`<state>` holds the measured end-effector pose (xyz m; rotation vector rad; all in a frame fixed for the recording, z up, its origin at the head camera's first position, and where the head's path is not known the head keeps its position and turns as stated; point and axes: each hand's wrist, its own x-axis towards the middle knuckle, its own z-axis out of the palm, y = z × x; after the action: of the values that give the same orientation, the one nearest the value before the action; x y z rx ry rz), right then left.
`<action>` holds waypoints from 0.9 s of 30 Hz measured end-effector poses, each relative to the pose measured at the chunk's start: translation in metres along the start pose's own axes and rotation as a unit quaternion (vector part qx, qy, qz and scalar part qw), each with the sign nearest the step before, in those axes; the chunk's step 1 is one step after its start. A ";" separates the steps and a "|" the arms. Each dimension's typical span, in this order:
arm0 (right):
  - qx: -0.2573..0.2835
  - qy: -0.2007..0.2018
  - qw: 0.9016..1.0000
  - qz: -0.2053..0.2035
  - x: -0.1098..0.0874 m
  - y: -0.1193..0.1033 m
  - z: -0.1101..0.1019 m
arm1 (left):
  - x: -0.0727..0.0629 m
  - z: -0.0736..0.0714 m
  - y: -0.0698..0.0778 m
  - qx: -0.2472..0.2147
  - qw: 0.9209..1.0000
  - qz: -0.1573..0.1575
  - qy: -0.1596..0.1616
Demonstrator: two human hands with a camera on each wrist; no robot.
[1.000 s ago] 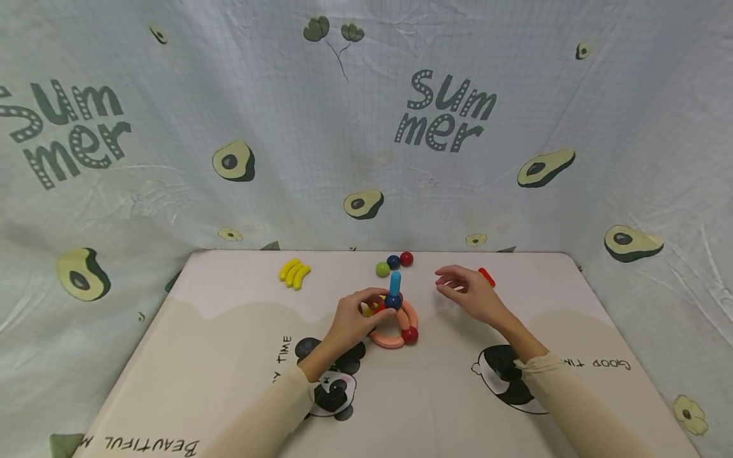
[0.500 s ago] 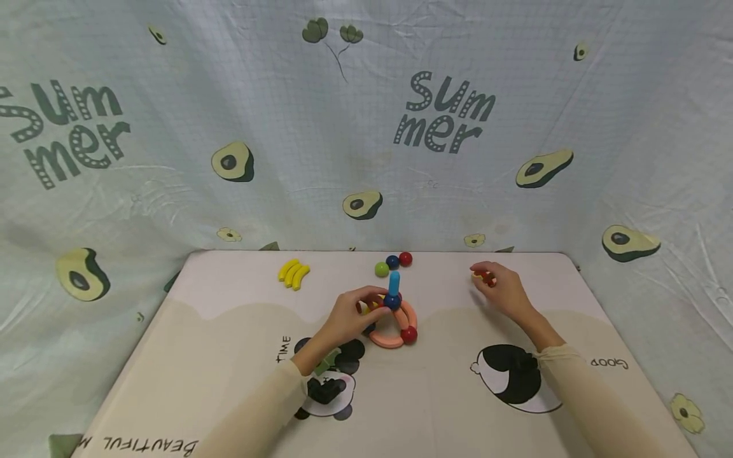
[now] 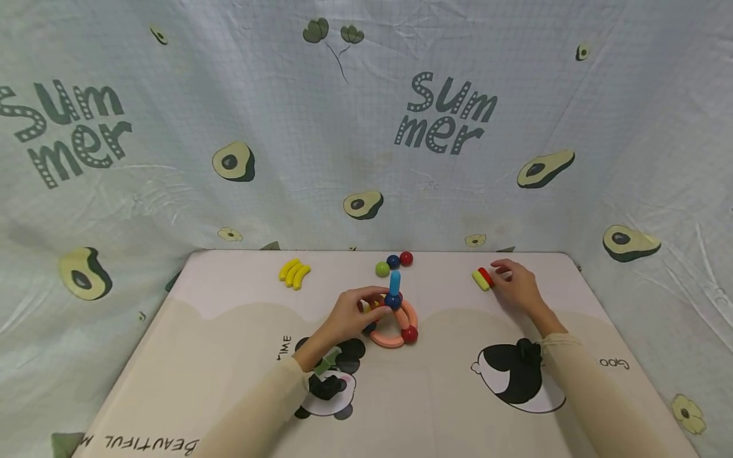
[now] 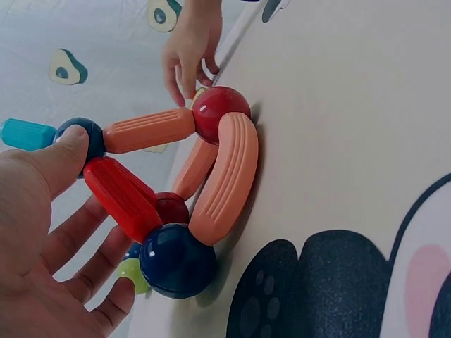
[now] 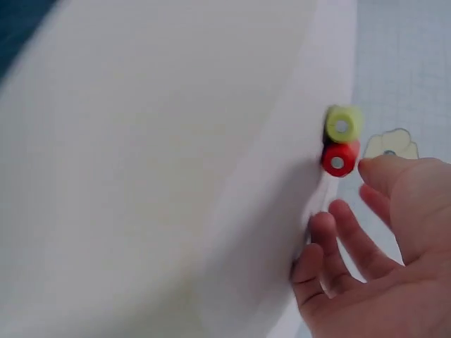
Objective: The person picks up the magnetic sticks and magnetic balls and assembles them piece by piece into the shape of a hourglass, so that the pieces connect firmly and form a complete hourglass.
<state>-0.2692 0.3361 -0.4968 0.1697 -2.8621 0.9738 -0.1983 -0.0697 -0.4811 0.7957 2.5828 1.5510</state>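
My left hand (image 3: 356,315) pinches the upper dark blue ball (image 3: 392,301) of a magnetic ball-and-stick model, thumb across the ball in the left wrist view. From that ball a light blue stick (image 3: 395,282) points up, while a red stick (image 4: 123,201) and a salmon stick (image 4: 151,130) slope down. Curved salmon sticks (image 4: 229,176) join red balls (image 4: 222,113) and a lower dark blue ball (image 4: 177,260) at the base. Fingers loosely bent, my right hand (image 3: 518,289) is just right of a loose red stick (image 5: 339,160), which lies against a yellow-green stick (image 5: 342,124).
Several curved yellow sticks (image 3: 294,274) lie side by side at the back left. Behind the model sit three loose balls: green (image 3: 382,269), dark blue (image 3: 392,261) and red (image 3: 406,258). A printed cloth (image 3: 435,394) covers the table, and a curtain (image 3: 298,178) hangs behind its far edge.
My right hand moved right, passing over the loose sticks, and is now beside them; the yellow-green stick shows fully next to the red one. My left hand stays on the model.
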 end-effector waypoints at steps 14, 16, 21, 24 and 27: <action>-0.033 -0.107 0.993 0.039 0.015 -0.010 -0.010 | -0.002 0.004 -0.002 -0.005 1.000 0.012 0.018; -0.038 -0.116 0.992 0.043 0.016 -0.011 -0.010 | -0.002 0.004 -0.002 -0.005 1.000 0.011 0.019; -0.036 -0.131 0.989 0.062 0.018 -0.010 -0.011 | -0.003 0.004 -0.002 -0.006 1.000 0.009 0.019; -0.027 -0.135 0.988 0.072 0.017 -0.010 -0.010 | -0.003 0.004 -0.002 -0.007 1.000 0.006 0.018; -0.021 -0.136 0.988 0.076 0.016 -0.010 -0.010 | -0.004 0.005 -0.002 -0.008 1.000 0.004 0.016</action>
<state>-0.2827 0.3330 -0.4805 0.0875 -3.1830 0.9854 -0.1946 -0.0683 -0.4861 0.7876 2.5887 1.5993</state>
